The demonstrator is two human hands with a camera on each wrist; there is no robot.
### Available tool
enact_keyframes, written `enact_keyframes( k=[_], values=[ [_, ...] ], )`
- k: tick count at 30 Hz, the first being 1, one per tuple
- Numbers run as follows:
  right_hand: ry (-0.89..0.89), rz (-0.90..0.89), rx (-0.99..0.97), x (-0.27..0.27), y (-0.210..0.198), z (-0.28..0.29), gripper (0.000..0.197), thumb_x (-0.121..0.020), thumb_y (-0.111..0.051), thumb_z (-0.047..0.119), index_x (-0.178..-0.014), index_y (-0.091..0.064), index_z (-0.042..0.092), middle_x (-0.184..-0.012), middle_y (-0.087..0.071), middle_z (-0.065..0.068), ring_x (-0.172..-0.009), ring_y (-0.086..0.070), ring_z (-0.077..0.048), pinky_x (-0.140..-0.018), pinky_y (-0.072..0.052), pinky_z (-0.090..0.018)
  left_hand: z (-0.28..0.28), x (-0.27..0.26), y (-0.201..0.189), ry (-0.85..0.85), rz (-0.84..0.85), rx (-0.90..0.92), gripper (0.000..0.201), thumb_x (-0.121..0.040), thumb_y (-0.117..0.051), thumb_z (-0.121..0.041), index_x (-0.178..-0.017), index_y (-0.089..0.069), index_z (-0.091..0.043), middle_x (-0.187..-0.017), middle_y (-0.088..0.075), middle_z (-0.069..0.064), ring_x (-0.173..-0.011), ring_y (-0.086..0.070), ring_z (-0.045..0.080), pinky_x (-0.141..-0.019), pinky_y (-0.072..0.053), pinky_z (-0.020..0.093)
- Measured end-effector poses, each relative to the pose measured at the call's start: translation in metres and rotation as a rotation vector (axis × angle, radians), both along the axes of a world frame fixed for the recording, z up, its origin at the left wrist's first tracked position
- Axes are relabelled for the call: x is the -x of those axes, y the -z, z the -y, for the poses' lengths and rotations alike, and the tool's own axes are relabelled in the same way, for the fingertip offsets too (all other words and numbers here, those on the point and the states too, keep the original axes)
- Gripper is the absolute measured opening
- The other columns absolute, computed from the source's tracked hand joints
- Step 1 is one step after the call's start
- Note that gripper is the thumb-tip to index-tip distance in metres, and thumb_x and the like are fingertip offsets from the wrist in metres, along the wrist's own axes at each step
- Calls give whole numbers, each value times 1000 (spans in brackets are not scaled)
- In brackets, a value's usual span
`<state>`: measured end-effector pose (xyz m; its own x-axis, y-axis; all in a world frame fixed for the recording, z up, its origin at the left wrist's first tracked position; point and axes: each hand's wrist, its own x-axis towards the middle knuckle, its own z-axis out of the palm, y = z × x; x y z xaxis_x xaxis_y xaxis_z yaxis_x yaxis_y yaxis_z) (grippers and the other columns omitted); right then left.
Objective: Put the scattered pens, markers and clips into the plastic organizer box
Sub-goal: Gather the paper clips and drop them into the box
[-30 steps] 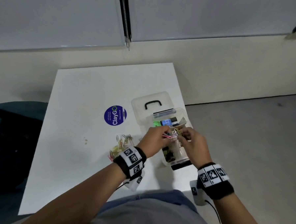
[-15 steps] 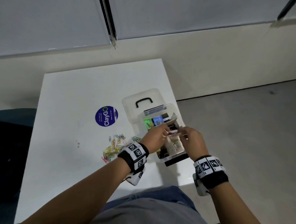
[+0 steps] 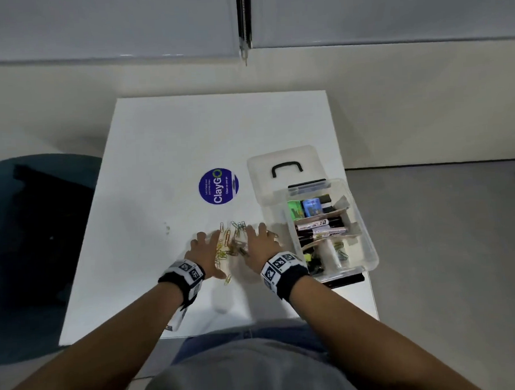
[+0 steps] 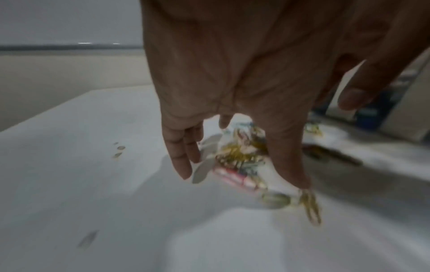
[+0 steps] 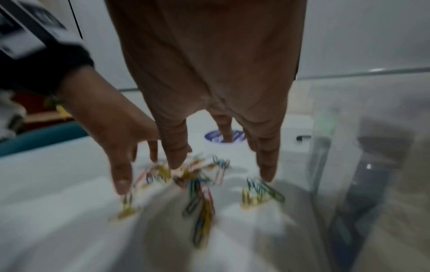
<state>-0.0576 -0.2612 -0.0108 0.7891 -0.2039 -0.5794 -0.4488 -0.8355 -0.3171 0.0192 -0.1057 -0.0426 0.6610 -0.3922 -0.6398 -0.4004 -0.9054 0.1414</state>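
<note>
White table (image 3: 163,134) under everything. Clear plastic box (image 3: 369,248) at 4 o'clock on it, lid (image 3: 267,170) laid back at 12 o'clock of the box; markers (image 3: 320,228) already lying in the middle compartment. Left hand (image 3: 204,252) and right hand (image 3: 260,242) flat, fingers spread and straight, gripping nothing, flanking at 9 and 3 o'clock the loose pile of coloured paper clips (image 3: 233,240) just left of the box. Blue round sticker (image 3: 218,185) at 12 o'clock of the pile.

Paper clips (image 5: 200,185) motion-blurred in both wrist views; sticker's (image 3: 218,186) small print illegible.
</note>
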Motion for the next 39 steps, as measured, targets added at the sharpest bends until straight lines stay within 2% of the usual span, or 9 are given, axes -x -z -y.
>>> enact_keyframes(
  k=[3,5,9,13,17,20,29,34,39],
  values=[
    [28,-123,86,-6,25,1,101,-82,-71,32,-153,-2,13,-157,2,-28,-141,-18,-51,-107,-34,-60,-12,4,10,119,66,-20,122,-55,-90,-39,-149,-14,-23,-139,-26,13,-122,-37,35,-93,-49,47],
    [39,-168,109,-7,35,1,107,-76,-78,32,-152,-5,12,-155,-4,-29,-139,-22,-50,-103,-38,-59,-14,3,15,134,64,49,114,-56,-91,-33,-146,-22,-19,-136,-29,13,-119,-40,33,-93,-50,45],
    [-48,-25,156,-1,36,-4,67,-82,-66,11,-138,-31,6,-139,-34,-21,-124,-39,-39,-87,-49,-46,-11,-2,16,71,15,168,77,-72,-82,-23,-134,-37,-17,-130,-35,11,-118,-45,31,-93,-50,41],
    [-86,-35,43,0,32,-9,57,-84,-52,-5,-137,-33,4,-137,-35,-20,-123,-39,-37,-89,-47,-44,-6,-2,19,86,17,215,50,-81,-71,-13,-123,-44,-14,-124,-42,12,-108,-51,31,-89,-50,42],
    [-79,-46,31,-1,34,-11,52,-87,-49,-3,-137,-34,2,-134,-39,-21,-117,-48,-37,-91,-47,-44,-3,-4,18,93,11,230,30,-87,-60,-8,-115,-50,-11,-118,-47,13,-97,-55,31,-83,-51,42],
    [-20,-52,38,0,35,-7,55,-82,-58,0,-133,-37,5,-131,-44,-19,-115,-53,-36,-90,-48,-43,-3,-7,17,86,-10,240,24,-86,-58,-7,-109,-53,-9,-113,-48,12,-90,-57,32,-79,-51,41],
    [273,86,-108,1,15,7,29,-85,-52,3,-113,-49,9,-114,-58,-11,-107,-58,-30,-85,-50,-38,-11,-15,1,-126,-70,409,19,-81,-62,-3,-87,-55,-20,-91,-55,6,-83,-57,24,-73,-48,30],
    [352,316,-221,7,-22,14,22,-85,-54,2,-103,-54,13,-95,-62,-5,-85,-60,-24,-71,-54,-37,-8,-17,-39,-347,-135,622,16,-81,-64,0,-85,-62,-15,-87,-64,7,-72,-63,20,-70,-57,34],
    [482,559,-338,38,-70,53,24,-82,-62,-3,-99,-58,13,-89,-64,-2,-79,-60,-14,-63,-45,-13,45,2,-103,-258,-177,835,15,-81,-67,-6,-88,-63,-19,-85,-67,-2,-77,-65,9,-69,-56,23]
  ],
)
